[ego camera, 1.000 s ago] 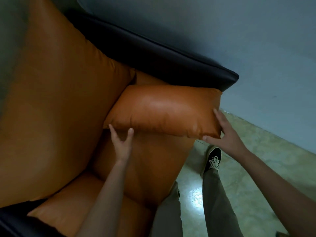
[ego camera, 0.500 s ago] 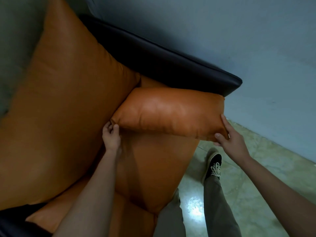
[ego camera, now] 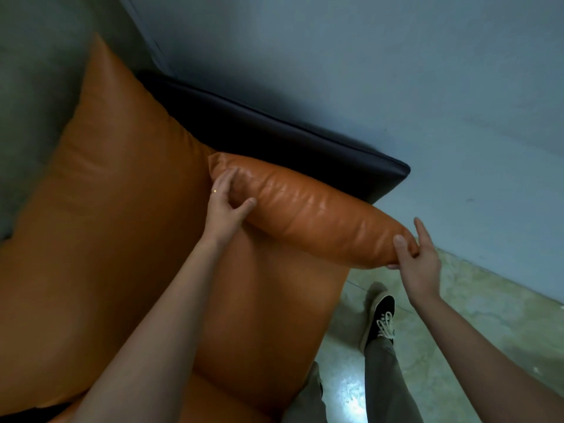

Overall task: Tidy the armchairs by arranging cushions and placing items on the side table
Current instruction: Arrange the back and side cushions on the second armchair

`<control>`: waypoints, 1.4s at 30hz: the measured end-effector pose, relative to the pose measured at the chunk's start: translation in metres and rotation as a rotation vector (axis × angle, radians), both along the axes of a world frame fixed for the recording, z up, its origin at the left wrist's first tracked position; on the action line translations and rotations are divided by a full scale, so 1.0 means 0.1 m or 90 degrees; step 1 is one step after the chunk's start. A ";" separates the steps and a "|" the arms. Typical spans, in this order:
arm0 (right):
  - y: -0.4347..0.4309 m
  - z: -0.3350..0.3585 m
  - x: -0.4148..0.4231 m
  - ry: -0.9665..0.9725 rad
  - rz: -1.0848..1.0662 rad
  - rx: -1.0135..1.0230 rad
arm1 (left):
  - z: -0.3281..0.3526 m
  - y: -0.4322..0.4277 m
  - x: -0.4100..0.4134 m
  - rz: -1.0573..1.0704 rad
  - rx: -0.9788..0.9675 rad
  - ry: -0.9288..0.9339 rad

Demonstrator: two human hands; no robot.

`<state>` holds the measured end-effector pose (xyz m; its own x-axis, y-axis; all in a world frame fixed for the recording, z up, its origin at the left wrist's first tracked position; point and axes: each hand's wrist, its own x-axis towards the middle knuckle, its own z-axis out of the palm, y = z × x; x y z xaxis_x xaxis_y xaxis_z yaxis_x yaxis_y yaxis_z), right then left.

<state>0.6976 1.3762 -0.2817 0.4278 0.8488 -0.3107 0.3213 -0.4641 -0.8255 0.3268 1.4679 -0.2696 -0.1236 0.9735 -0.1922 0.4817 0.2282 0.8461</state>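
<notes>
Left hand (ego camera: 224, 206): wraps one end of the small cushion (ego camera: 308, 215); thumb pressed on the near face, fingers curved over the top, half closed round the leather.
Ring (ego camera: 214, 191): thin band on one finger of the left hand.
Right hand (ego camera: 418, 257): clasps the opposite end; thumb laid on the near face, lower fingers tucked beneath, upper fingers stretched almost straight past the tip.
Small cushion: orange, long and creased; spans from one hand to the other, sloping down toward the right hand; resting on the chair or lifted clear of it, cannot tell.
Back cushion (ego camera: 106, 193): large, orange, just left of the left hand, touching the small cushion's end beside the fingertips.
Seat cushion (ego camera: 268, 315): orange, beneath the left wrist and forearm, reaching almost under the right hand.
Armrest (ego camera: 274, 138): dark, padded, just beyond both hands and behind the small cushion; ends in a corner beyond the right hand.
Wall (ego camera: 396, 71): grey-blue, beyond the armrest.
Floor (ego camera: 457, 315): pale, glossy, under the right forearm.
Shoe (ego camera: 380, 319): black with white laces, on the floor below the right hand.
Trouser legs (ego camera: 384, 377): grey, between the two forearms.
</notes>
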 end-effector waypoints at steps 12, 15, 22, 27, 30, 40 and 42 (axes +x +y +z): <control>0.43 -0.25 0.24 -0.001 0.233 -0.098 | -0.25 0.41 -0.05 -0.001 -0.113 -0.065; 0.52 -0.31 0.29 -0.007 0.226 -0.086 | -0.28 0.44 -0.04 0.005 -0.100 -0.053; 0.54 -0.35 0.24 -0.005 0.159 -0.021 | -0.30 0.90 -0.03 0.047 -0.056 -0.083; 0.56 -0.28 0.16 0.001 0.134 -0.013 | -0.28 0.99 -0.13 0.051 -0.042 -0.042; 0.73 -0.31 0.03 -0.002 0.162 0.005 | -0.28 1.03 -0.32 0.062 -0.046 -0.032; 0.78 -0.34 0.00 -0.045 0.221 -0.095 | -0.23 1.08 0.02 0.072 -0.167 0.144; 0.70 -0.27 -0.06 -0.201 0.176 -0.087 | -0.17 0.97 0.17 0.034 -0.118 0.219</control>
